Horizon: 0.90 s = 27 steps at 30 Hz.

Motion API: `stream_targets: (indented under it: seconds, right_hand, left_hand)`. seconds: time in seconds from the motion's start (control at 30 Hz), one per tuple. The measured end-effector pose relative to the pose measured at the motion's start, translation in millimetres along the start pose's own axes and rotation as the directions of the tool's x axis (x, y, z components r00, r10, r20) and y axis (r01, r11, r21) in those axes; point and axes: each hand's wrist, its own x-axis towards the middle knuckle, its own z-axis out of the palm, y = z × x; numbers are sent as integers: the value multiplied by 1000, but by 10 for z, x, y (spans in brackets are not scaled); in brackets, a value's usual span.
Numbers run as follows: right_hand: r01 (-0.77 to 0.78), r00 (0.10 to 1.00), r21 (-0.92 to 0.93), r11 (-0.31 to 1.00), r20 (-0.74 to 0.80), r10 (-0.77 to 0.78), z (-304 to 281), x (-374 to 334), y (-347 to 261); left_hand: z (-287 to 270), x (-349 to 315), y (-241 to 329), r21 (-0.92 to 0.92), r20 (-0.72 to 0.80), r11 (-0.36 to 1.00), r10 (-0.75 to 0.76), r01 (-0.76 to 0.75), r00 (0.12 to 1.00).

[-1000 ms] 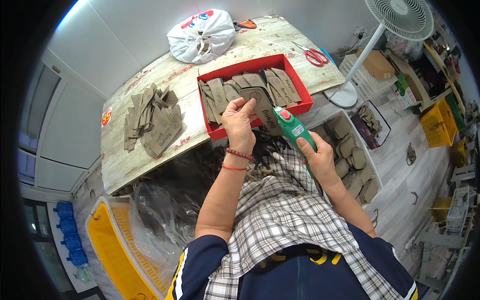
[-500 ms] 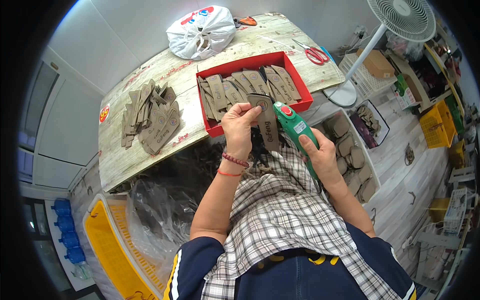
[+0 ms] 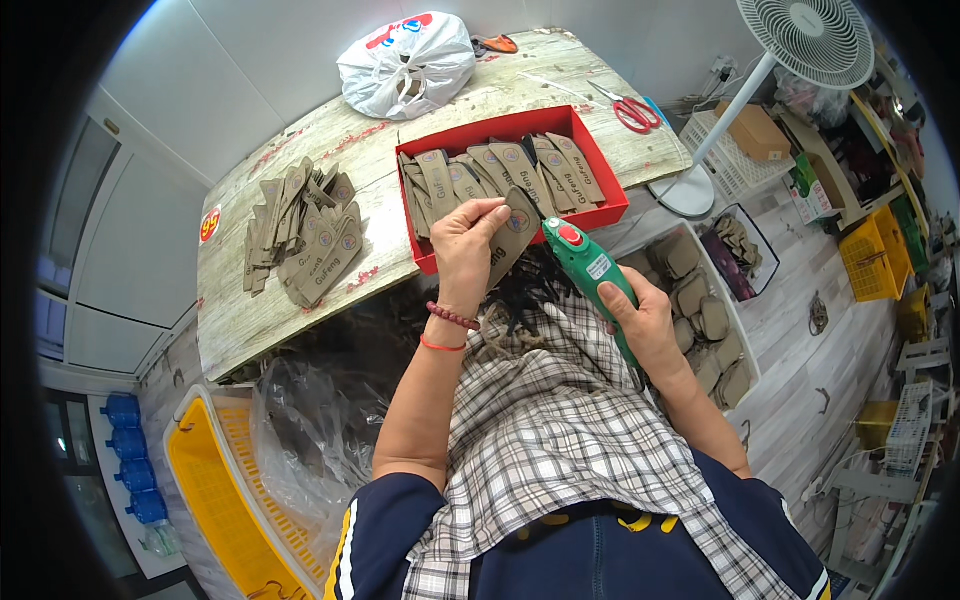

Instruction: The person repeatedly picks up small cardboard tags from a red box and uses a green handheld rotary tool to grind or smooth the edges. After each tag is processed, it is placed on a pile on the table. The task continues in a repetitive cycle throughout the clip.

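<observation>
My left hand [image 3: 465, 243] pinches a khaki fabric strip [image 3: 512, 232] with a round badge and dark lettering, its thumb and fingers on the strip's edge. My right hand [image 3: 645, 322] is wrapped round a green hand-held power tool [image 3: 585, 262] with a red button. The tool's narrow dark tip lies by the strip's right edge; I cannot tell whether they touch. Just beyond both hands, a red box [image 3: 508, 124] holds many similar strips. To the left, a loose pile of strips [image 3: 305, 230] lies on the table [image 3: 225, 320].
A tied white bag [image 3: 405, 65] and red-handled scissors [image 3: 635, 113] lie on the table's far part. At right stand a white fan [image 3: 715, 145] and a white bin [image 3: 740, 345] of khaki pieces. Clear plastic [image 3: 300, 430] and a yellow basket [image 3: 215, 480] are at left.
My left hand has shifted slightly left and tilted the strip, so its lower end swings toward the left. The tool stays in my right hand, nearly in place.
</observation>
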Motion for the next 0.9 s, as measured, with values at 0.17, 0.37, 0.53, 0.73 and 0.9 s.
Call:
stream_targets:
  seconds: [0.17,0.37,0.53,0.73,0.9]
  right_hand:
    - [16,1000,3,1000,4,-16,1,15,-28]
    - [42,999,18,999,13,-42,38,79,-77]
    - [21,1000,47,999,-7,-21,3,73,-39]
    - [-28,999,42,999,-29,29,-33,13,156]
    - [-26,999,2,1000,-24,26,-21,6,204]
  left_hand:
    - [-27,-26,7,113,72,994,-4,-5,997]
    - [-122,-24,159,237,221,972,-59,5,974]
    - [-852,362,565,304,38,952,37,-47,999]
    - [-1715,961,97,994,9,-109,349,31,937]
    - [-781,1394,-323,964,116,-262,281,-40,953]
